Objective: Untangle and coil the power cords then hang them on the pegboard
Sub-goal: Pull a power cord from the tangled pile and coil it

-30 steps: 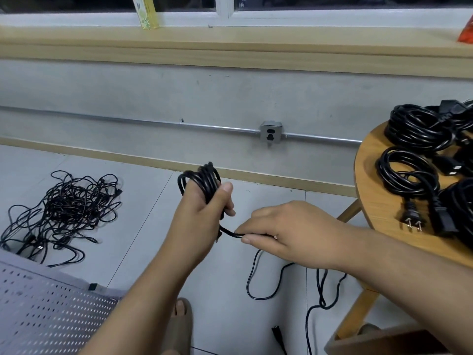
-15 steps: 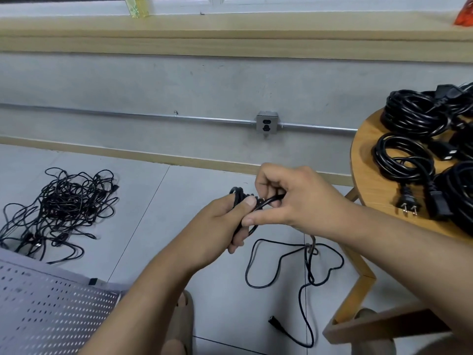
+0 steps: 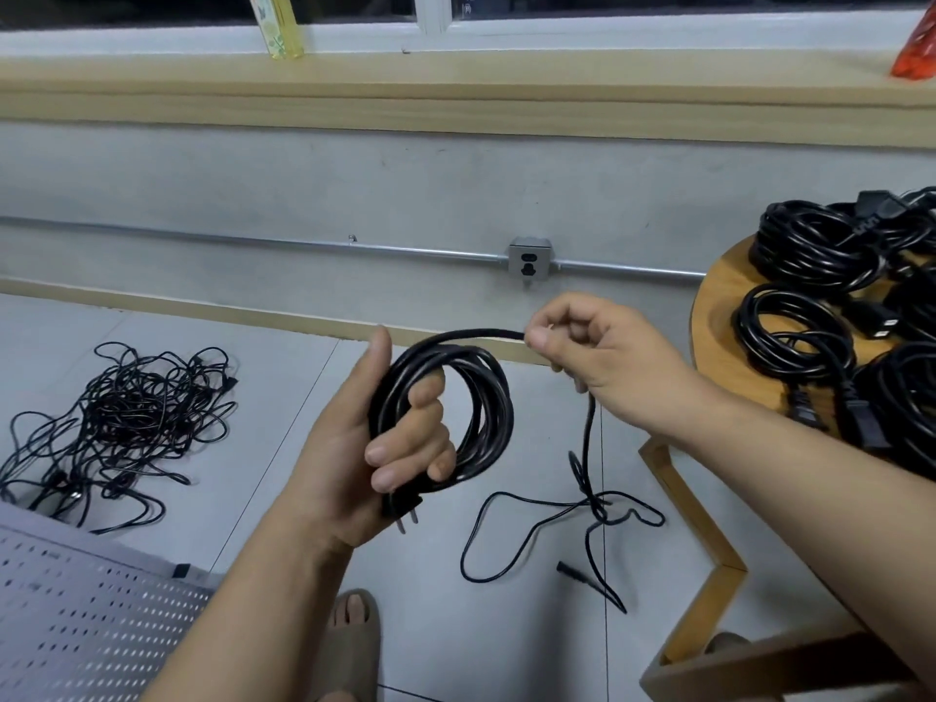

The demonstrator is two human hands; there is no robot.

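Two hands (image 3: 349, 448) (image 3: 613, 357), one held cord (image 3: 490, 397)

1. A black cord (image 3: 476, 392) is partly wound into a round coil of several loops. The left hand (image 3: 354, 448) holds it upright, with the fingers curled through the loops. Its two-pronged plug (image 3: 402, 506) sticks out below the fingers.
2. The unwound stretch leaves the top of the coil and is pinched by the right hand (image 3: 602, 357). It then drops to the floor in loose loops and ends in a small connector (image 3: 564, 567).
3. A tangled pile of cords (image 3: 126, 412) lies on the floor to the left.
4. Several coiled cords (image 3: 805, 255) lie close together on the round table (image 3: 719, 306) at right.
5. The grey perforated pegboard (image 3: 76, 625) fills the lower left corner, near the tangle.
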